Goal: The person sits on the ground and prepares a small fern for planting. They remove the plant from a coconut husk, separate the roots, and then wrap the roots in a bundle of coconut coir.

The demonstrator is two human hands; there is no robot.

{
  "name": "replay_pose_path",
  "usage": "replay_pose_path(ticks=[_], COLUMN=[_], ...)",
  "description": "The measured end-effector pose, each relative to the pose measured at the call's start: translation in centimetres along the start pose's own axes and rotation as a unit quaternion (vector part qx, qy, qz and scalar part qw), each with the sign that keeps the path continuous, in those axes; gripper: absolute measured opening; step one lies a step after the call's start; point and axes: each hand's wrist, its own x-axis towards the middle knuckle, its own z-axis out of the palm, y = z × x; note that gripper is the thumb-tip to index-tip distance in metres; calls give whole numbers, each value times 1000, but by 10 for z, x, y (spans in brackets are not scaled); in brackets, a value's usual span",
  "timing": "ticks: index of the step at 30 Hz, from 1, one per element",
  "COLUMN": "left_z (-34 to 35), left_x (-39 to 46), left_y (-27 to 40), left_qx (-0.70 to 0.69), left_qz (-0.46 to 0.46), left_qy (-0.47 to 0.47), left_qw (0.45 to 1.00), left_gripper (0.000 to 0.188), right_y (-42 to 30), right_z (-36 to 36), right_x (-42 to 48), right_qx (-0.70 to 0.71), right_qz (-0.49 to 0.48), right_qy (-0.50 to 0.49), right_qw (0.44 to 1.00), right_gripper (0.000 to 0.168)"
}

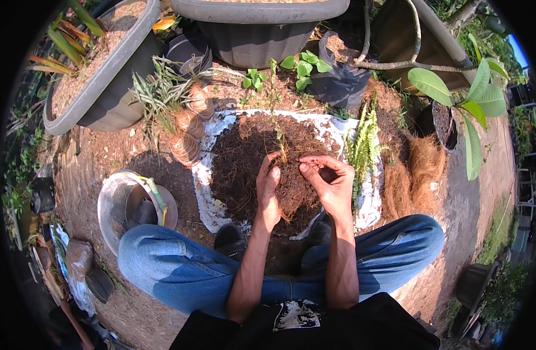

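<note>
A fern-like seedling (275, 124) with a thin leafy stem stands above a soil-covered root ball (294, 190). Against the left side of that clump, my left hand (269, 188) supports it with fingers partly hidden behind. My right hand (329, 177) pinches thumb and forefinger together at the clump's upper right edge; any bit of soil or root between the tips is too small to make out. Beneath both hands, dark loose soil (237, 170) with fibrous roots is heaped on a white sheet (205, 192). Green fern fronds (365, 148) lie along the sheet's right side.
Several fibre-wrapped, string-bound plant balls (189, 123) sit at left, near a plastic bucket (115, 210). Brown coconut fibre (425, 173) lies at right. Large grey planters (255, 41) border the far side, beside a black plastic bag (340, 85). A leafy branch (425, 66) overhangs the right.
</note>
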Motion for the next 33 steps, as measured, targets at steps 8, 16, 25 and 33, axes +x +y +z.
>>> replay_pose_path(ticks=[8, 16, 25, 33], left_z=[2, 7, 6, 6], left_x=[-2, -4, -2, -7], left_y=[2, 8, 8, 8], left_qx=[12, 69, 38, 43], left_qz=[-21, 2, -31, -66], left_qy=[-7, -51, -57, -53], left_qw=[1000, 996, 997, 995], left_gripper=[36, 53, 51, 63], right_y=[0, 3, -6, -6], right_z=[-3, -2, 5, -1], right_x=[1, 1, 0, 2], right_qx=[-54, -66, 43, -58], right_qz=[-16, 6, 37, 33], right_qy=[-40, -33, -9, -27], right_qw=[998, 997, 998, 997], right_gripper=[10, 17, 16, 14])
